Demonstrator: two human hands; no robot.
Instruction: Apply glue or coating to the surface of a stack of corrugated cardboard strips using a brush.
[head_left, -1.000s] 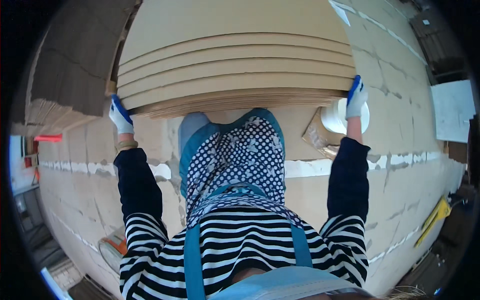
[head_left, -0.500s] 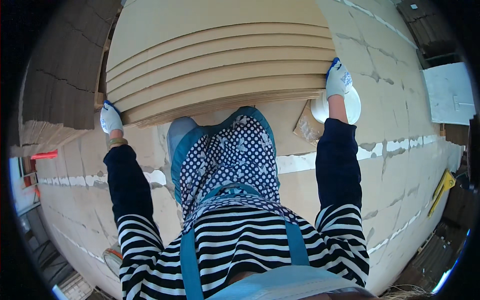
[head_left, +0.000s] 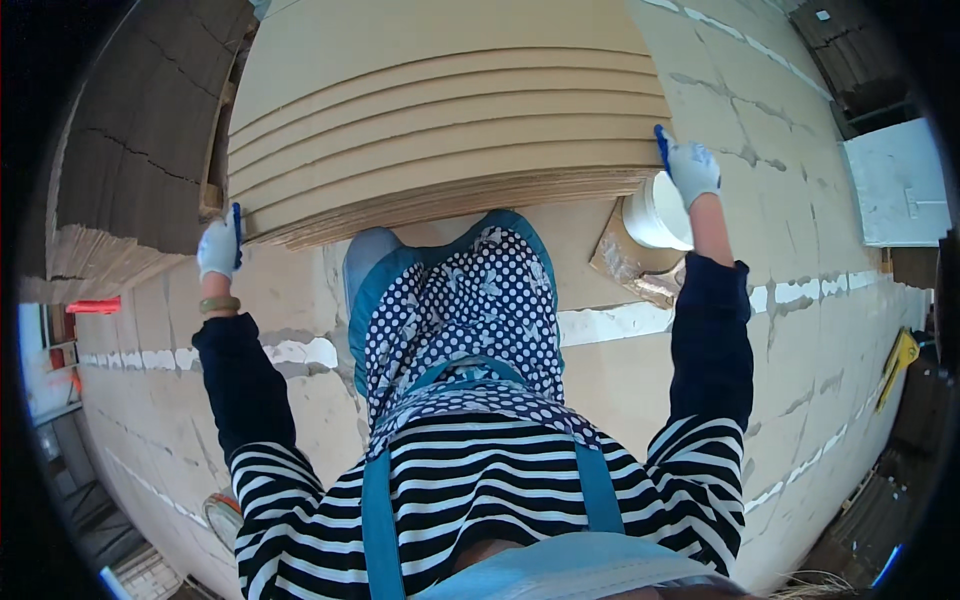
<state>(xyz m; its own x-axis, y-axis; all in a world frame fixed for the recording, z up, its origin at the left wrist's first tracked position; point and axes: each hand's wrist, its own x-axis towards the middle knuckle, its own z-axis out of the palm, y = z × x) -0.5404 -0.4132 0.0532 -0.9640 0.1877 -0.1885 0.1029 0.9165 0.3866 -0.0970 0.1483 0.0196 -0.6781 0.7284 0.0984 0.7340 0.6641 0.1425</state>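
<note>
A stack of large tan cardboard sheets [head_left: 450, 118] lies in front of me, its top sheets stepped back one behind another. At its near left corner is my left hand [head_left: 219, 244], in a white glove with blue on the palm side, fingers straight and turned toward the stack's side. My right hand [head_left: 692, 170], gloved the same way, is beside the right edge with its fingers stretched toward the sheets. Both hands are open and hold nothing. Whether the fingertips touch the cardboard, I cannot tell.
A white bucket [head_left: 655, 215] stands by the stack's near right corner, on a stained piece of board [head_left: 618, 252]. Darker brown stacked sheets [head_left: 135, 140] rise at the left. A pale panel [head_left: 900, 185] and a yellow object [head_left: 898, 365] are at the far right.
My right hand has moved outward and its fingers have straightened off the corner. My left hand has turned upright beside the stack's edge. More of the board under the bucket shows.
</note>
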